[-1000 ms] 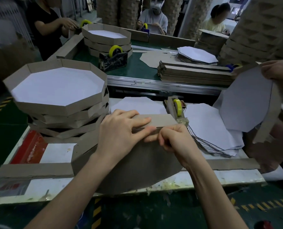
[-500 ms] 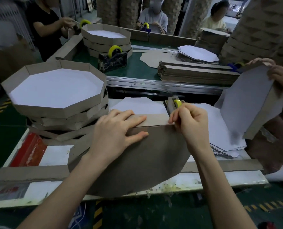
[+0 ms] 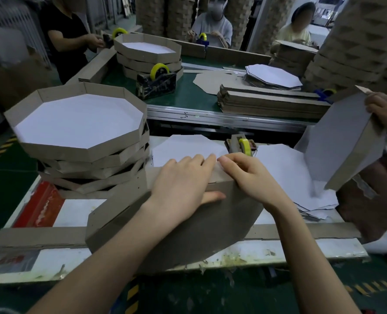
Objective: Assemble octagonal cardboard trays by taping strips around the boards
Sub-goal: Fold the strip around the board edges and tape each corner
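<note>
Against the upended tray, left hand presses flat, fingers straight; right hand seemingly pinches its rim

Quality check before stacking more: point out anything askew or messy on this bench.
The stack of finished trays on the left is askew: the lower trays sit rotated and tilted, their walls not lining up under the top one. Tape scraps cling along the table's front edge.

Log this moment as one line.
stage: taping strip to board | left hand: presses strip | right hand: curled over strip edge | tape dispenser: behind hands
</note>
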Tool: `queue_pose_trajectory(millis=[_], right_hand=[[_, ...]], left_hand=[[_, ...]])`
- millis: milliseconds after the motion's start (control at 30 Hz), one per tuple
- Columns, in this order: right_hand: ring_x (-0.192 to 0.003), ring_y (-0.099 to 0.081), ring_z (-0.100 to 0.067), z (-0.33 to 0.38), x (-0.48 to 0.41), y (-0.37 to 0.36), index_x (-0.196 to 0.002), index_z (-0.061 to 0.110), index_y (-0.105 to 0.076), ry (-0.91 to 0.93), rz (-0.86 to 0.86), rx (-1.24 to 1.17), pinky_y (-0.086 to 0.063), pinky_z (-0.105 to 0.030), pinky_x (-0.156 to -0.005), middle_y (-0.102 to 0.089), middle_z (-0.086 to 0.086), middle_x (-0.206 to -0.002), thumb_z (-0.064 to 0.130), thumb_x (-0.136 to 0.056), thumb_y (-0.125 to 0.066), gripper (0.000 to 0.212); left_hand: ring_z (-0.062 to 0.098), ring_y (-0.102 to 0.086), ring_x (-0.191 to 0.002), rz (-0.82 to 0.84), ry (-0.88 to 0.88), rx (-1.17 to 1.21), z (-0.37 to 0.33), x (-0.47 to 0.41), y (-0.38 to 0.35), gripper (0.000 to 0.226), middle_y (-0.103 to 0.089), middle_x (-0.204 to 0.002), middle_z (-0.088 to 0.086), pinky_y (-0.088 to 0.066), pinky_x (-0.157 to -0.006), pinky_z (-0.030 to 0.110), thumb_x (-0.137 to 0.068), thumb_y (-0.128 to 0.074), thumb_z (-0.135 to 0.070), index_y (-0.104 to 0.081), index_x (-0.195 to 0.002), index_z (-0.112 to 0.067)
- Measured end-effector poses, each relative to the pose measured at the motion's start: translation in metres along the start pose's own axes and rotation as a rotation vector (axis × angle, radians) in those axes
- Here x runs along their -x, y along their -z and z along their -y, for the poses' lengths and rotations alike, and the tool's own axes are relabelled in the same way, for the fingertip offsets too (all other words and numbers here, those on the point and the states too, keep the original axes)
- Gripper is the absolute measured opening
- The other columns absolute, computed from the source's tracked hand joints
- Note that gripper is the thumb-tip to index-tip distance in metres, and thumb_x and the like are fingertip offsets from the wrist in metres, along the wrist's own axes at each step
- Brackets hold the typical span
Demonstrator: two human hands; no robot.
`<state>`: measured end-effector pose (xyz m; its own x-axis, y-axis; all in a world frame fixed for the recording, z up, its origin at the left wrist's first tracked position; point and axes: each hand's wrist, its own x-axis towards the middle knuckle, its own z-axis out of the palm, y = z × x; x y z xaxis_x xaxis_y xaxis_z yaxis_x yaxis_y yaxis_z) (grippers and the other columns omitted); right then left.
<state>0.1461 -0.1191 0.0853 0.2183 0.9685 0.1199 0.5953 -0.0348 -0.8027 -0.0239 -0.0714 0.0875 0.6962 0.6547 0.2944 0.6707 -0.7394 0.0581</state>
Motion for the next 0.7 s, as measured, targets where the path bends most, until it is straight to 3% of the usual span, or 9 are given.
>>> queue_pose_trajectory(millis=[67,133,200,267,400,533,633,700], right_hand=[[-0.09,-0.062,-0.016,-0.002,0.002,0.007,-0.1,0.009,-0.072,-0.017,0.016,0.023,-0.047,-0.026,-0.078,-0.071,-0.007,-0.096,0.039,-0.101,-0.049,0.038],[-0.091,-0.063,-0.013,-0.003,0.004,0.015,-0.099,0.008,-0.072,-0.051,0.045,0.05,-0.048,-0.03,-0.081,-0.071,-0.001,-0.095,0.046,-0.1,-0.044,0.048],[-0.091,-0.061,0.003,0.0,0.004,0.021,-0.099,0.01,-0.073,-0.057,0.058,0.036,-0.047,-0.018,-0.08,-0.069,0.018,-0.093,0.051,-0.098,-0.044,0.05],[-0.09,-0.059,0.008,0.005,0.001,0.025,-0.097,0.01,-0.074,-0.029,0.073,0.071,-0.043,-0.009,-0.078,-0.067,0.022,-0.095,0.059,-0.092,-0.042,0.059],[-0.073,-0.058,0.0,0.017,-0.006,0.032,-0.091,0.012,-0.07,0.021,0.099,0.155,-0.04,-0.022,-0.072,-0.066,0.011,-0.079,0.064,-0.09,-0.037,0.062],[-0.074,-0.063,0.002,0.029,-0.011,0.033,-0.088,0.03,-0.074,-0.003,0.069,0.089,-0.044,-0.016,-0.07,-0.072,0.014,-0.079,0.066,-0.095,-0.033,0.054],[-0.048,-0.046,-0.001,0.035,-0.011,0.024,-0.076,0.016,-0.072,0.058,0.152,0.17,-0.034,-0.012,-0.049,-0.056,0.012,-0.053,0.061,-0.093,-0.044,0.056],[-0.048,-0.041,-0.003,0.037,-0.008,0.019,-0.071,0.011,-0.07,0.107,0.218,0.171,-0.031,-0.014,-0.048,-0.05,0.009,-0.052,0.057,-0.09,-0.055,0.051]], left_hand=[[0.017,-0.056,-0.112,0.007,-0.033,-0.025,-0.001,-0.001,0.003,0.075,-0.057,-0.124,-0.007,-0.045,-0.084,0.032,-0.082,-0.041,-0.076,-0.036,-0.139,-0.027],[0.015,-0.058,-0.109,-0.001,-0.049,-0.015,0.002,0.006,0.01,0.075,-0.059,-0.122,-0.009,-0.044,-0.078,0.03,-0.08,-0.039,-0.078,-0.041,-0.136,-0.029],[0.012,-0.064,-0.097,-0.074,-0.067,-0.018,0.006,0.018,0.019,0.077,-0.066,-0.114,-0.012,-0.047,-0.068,0.026,-0.075,-0.04,-0.079,-0.053,-0.132,-0.029],[0.011,-0.068,-0.082,-0.211,-0.081,-0.014,0.013,0.031,0.025,0.077,-0.071,-0.102,-0.012,-0.048,-0.056,0.024,-0.072,-0.041,-0.08,-0.065,-0.123,-0.027],[0.017,-0.065,-0.096,-0.247,-0.005,0.247,0.041,0.045,0.029,0.081,-0.066,-0.119,-0.009,-0.054,-0.068,0.035,-0.076,-0.039,-0.08,-0.054,-0.137,-0.028],[0.019,-0.063,-0.104,-0.251,0.032,0.386,0.059,0.062,0.017,0.08,-0.064,-0.124,-0.007,-0.055,-0.077,0.039,-0.075,-0.047,-0.074,-0.052,-0.14,-0.026],[0.02,-0.062,-0.11,-0.259,0.095,0.473,0.066,0.073,0.009,0.08,-0.063,-0.126,-0.006,-0.055,-0.081,0.043,-0.073,-0.049,-0.072,-0.053,-0.138,-0.025],[0.017,-0.06,-0.11,-0.284,0.109,0.507,0.072,0.08,0.009,0.08,-0.061,-0.127,-0.007,-0.054,-0.083,0.044,-0.075,-0.05,-0.072,-0.051,-0.139,-0.025]])
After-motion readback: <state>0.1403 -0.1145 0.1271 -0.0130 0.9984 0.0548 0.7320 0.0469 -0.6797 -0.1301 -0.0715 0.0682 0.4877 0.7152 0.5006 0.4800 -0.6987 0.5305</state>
